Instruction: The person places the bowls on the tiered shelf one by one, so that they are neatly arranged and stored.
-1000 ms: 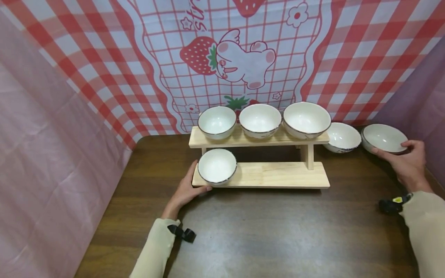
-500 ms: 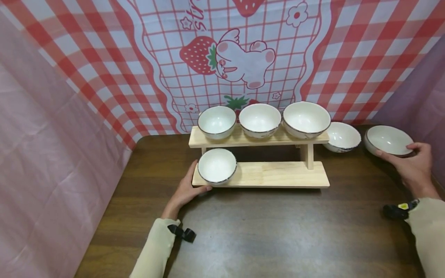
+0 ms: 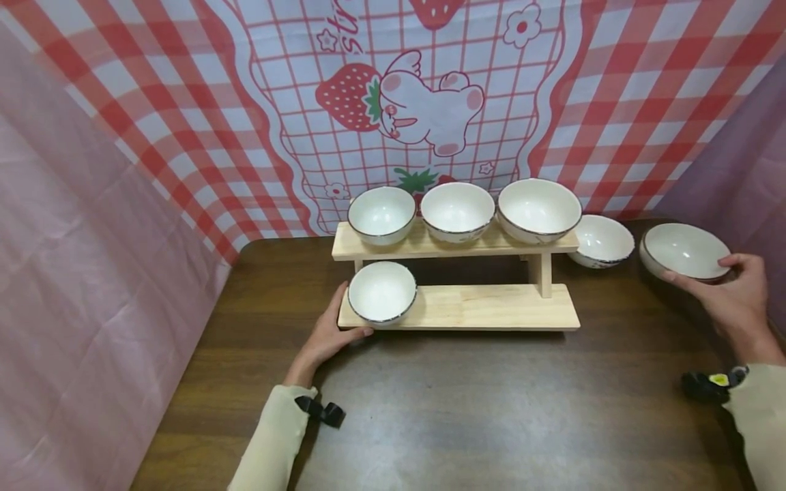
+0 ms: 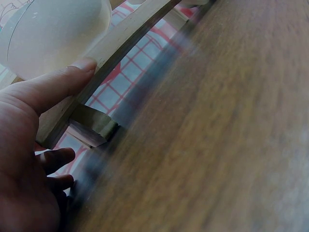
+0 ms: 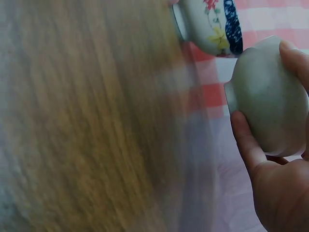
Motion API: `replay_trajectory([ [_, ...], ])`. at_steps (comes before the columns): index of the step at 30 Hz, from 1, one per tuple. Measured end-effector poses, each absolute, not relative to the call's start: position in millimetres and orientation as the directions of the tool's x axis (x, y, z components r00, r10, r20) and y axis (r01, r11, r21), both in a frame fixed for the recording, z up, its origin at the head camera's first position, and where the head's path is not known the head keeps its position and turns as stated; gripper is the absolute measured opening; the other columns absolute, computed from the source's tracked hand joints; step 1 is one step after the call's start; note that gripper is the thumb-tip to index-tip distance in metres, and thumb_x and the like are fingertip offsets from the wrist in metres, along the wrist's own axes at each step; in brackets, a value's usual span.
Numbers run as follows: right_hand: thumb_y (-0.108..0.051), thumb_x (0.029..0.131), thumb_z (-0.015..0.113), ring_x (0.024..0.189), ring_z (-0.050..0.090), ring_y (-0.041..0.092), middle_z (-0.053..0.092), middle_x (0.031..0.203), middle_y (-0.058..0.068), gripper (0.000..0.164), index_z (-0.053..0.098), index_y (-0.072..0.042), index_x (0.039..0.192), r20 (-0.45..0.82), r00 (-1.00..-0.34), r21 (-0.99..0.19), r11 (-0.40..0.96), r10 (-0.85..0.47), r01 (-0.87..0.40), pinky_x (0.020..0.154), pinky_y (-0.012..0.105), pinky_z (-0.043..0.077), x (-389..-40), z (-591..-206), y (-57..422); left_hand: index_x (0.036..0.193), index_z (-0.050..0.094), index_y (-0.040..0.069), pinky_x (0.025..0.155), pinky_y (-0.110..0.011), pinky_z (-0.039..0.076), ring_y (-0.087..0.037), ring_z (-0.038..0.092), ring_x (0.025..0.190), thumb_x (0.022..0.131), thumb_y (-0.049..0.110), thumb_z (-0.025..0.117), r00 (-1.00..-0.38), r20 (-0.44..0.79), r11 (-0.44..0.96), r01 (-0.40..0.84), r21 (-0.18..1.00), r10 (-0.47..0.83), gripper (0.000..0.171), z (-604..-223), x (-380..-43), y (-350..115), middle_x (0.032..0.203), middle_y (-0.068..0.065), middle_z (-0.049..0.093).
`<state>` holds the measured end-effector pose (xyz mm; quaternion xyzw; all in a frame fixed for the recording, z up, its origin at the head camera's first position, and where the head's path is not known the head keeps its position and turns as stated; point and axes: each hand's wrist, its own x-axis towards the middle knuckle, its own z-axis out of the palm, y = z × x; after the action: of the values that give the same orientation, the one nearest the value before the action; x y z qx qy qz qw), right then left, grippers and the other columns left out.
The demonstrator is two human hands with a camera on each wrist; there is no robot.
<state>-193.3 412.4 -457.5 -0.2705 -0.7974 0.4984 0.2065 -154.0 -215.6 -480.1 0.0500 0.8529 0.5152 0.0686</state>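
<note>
My left hand (image 3: 327, 335) grips the left end of the lower board of a two-tier wooden stand (image 3: 503, 308), thumb along its front edge. In the left wrist view the other fingers (image 4: 59, 159) reach below that board (image 4: 126, 36). Just beside this hand, a white bowl with a dark rim (image 3: 382, 293) sits on the lower board. At far right my right hand (image 3: 733, 300) holds a pale bowl (image 3: 683, 251) by its side. The right wrist view shows its plain grey-green outside (image 5: 270, 96), with one fingertip near the foot ring.
Three white bowls line the upper board: left (image 3: 382, 215), middle (image 3: 457, 210) and right (image 3: 539, 208). Behind the stand's right end stands a flower-patterned bowl (image 3: 602, 240) on the brown wooden table (image 3: 467, 409). A checked cloth (image 3: 638, 102) hangs behind, with pink curtains (image 3: 80, 273) at the sides.
My right hand and its bowl have shifted a little right and toward me, widening the gap to the flower-patterned bowl. My left hand and the stand have stayed put.
</note>
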Motion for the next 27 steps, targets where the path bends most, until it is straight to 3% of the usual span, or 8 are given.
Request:
replay_trajectory([
  [5,-0.016,0.081,0.082,0.142,0.032,0.006,0.033,0.138,-0.022,0.064,0.03,-0.048,0.099,0.05,-0.775,-0.883,0.39,0.63,0.26,0.12,0.021,0.025,-188,-451,405,0.162,0.016,0.014,0.122,-0.057,0.027,-0.034,0.031,0.151,0.078,0.023,0.086,-0.988,-0.046,0.477,0.031,0.878,0.149,0.11,-485,-155,-217,0.165,-0.013,0.03],
  [10,-0.006,0.078,0.082,0.137,0.038,0.004,0.033,0.122,-0.027,0.065,0.034,-0.044,0.1,0.097,-0.791,-0.908,0.379,0.604,0.178,0.117,0.018,0.029,-184,-445,399,0.161,0.017,0.014,0.121,-0.057,0.028,-0.034,0.034,0.15,0.077,0.023,0.087,-0.989,-0.042,0.484,0.034,0.874,0.144,0.11,-485,-156,-217,0.164,-0.013,0.032],
  [17,0.001,0.074,0.082,0.119,0.048,0.001,0.036,0.113,-0.023,0.066,0.038,-0.04,0.101,0.195,-0.821,-0.913,0.404,0.537,0.047,0.087,0.0,0.037,-177,-446,393,0.161,0.016,0.014,0.122,-0.056,0.027,-0.034,0.032,0.151,0.077,0.024,0.087,-0.989,-0.047,0.483,0.027,0.875,0.14,0.11,-485,-156,-217,0.165,-0.013,0.03],
  [24,0.008,0.071,0.082,0.093,0.047,-0.008,0.038,0.107,-0.017,0.064,0.041,-0.032,0.099,0.189,-0.864,-0.907,0.421,0.467,0.03,0.071,-0.003,0.039,-160,-427,371,0.161,0.017,0.014,0.122,-0.056,0.026,-0.034,0.032,0.151,0.077,0.021,0.087,-0.989,-0.04,0.473,0.032,0.88,0.142,0.11,-486,-156,-217,0.165,-0.013,0.03],
  [27,0.009,0.07,0.082,0.091,0.048,-0.01,0.039,0.108,-0.017,0.066,0.04,-0.032,0.1,0.216,-0.879,-0.897,0.441,0.425,-0.007,0.069,-0.003,0.041,-159,-434,373,0.161,0.017,0.014,0.122,-0.056,0.026,-0.034,0.032,0.151,0.077,0.021,0.087,-0.989,-0.044,0.475,0.029,0.879,0.141,0.11,-485,-156,-217,0.165,-0.013,0.03],
])
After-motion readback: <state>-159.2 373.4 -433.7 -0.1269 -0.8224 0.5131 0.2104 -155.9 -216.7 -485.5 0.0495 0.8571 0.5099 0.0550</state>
